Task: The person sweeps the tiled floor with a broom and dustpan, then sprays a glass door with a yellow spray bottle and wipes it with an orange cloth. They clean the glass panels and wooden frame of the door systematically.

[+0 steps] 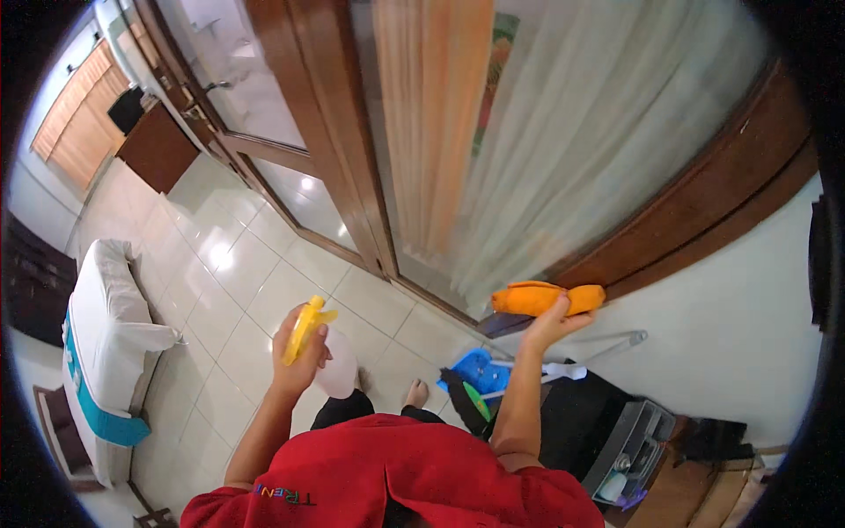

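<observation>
In the head view, the left hand (297,359), a little left of centre in the frame, is closed around the neck of a spray bottle (338,368). The bottle has a yellow trigger head and a pale, translucent body, which hangs just right of the hand. The grip is clamped on the bottle; I cannot tell whether the trigger is pressed.

The right hand (546,329), right of centre, is clamped on an orange cloth (526,300). The cloth is bunched into a long roll lying sideways in the picture, its two ends sticking out past the fingers. It appears in front of the lower wooden frame (651,242) of a large glass pane; I cannot tell whether it touches the wood. Behind the glass, peach and white curtains (563,123) fill the upper middle and upper right.

A wooden door (286,145) with glass panels stands in the upper left. Below the right hand, at lower centre-right, are a blue dustpan (480,368) and a green object (477,401) with dark bristles or fabric beside it. Glossy pale tiles (255,290) cover the floor, and a bed (101,352) with white covers and a teal strip stands at the left edge.
</observation>
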`<control>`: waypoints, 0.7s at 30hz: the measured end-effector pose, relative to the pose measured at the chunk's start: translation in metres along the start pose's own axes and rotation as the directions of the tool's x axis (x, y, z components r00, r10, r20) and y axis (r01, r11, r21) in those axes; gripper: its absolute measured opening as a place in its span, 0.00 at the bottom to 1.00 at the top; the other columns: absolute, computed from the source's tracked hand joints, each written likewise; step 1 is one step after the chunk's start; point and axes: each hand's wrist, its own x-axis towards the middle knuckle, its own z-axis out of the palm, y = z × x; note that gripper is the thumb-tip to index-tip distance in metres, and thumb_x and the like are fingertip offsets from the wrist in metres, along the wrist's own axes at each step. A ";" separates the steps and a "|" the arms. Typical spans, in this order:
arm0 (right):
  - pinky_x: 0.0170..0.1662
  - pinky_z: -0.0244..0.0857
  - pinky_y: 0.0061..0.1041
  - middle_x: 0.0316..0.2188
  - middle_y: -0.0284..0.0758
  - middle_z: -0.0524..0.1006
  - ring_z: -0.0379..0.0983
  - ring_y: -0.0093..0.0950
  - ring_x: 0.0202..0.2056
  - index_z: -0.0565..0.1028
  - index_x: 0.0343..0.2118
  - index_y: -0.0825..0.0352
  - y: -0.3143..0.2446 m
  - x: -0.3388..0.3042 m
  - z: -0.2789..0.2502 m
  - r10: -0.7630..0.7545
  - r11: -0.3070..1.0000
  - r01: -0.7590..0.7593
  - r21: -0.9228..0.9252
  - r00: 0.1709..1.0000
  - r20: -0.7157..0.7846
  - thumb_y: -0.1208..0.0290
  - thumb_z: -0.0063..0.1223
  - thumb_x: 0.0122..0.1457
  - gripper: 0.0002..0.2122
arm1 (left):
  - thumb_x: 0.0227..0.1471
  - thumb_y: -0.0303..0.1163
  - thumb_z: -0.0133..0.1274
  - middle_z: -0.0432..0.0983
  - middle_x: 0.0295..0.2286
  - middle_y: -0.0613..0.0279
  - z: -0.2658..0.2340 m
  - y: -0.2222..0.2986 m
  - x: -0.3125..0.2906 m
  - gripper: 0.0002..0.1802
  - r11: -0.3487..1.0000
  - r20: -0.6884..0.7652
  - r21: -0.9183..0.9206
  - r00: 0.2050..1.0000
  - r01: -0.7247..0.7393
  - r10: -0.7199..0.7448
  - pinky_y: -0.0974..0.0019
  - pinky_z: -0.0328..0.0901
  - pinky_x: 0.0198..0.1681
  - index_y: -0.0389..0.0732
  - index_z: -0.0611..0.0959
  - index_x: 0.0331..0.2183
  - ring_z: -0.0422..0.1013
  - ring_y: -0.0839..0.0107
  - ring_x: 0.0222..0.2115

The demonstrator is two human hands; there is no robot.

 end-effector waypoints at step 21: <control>0.51 0.57 0.37 0.49 0.40 0.69 0.64 0.39 0.49 0.72 0.49 0.65 -0.292 -0.125 0.341 -0.885 0.224 0.913 0.341 0.044 0.463 0.81 0.52 0.48 0.22 | 0.53 0.31 0.56 0.72 0.20 0.67 -0.131 -0.015 0.077 0.21 0.964 -0.010 -0.229 0.990 -0.137 0.138 0.76 0.63 0.16 0.36 0.72 0.48 0.67 0.81 0.14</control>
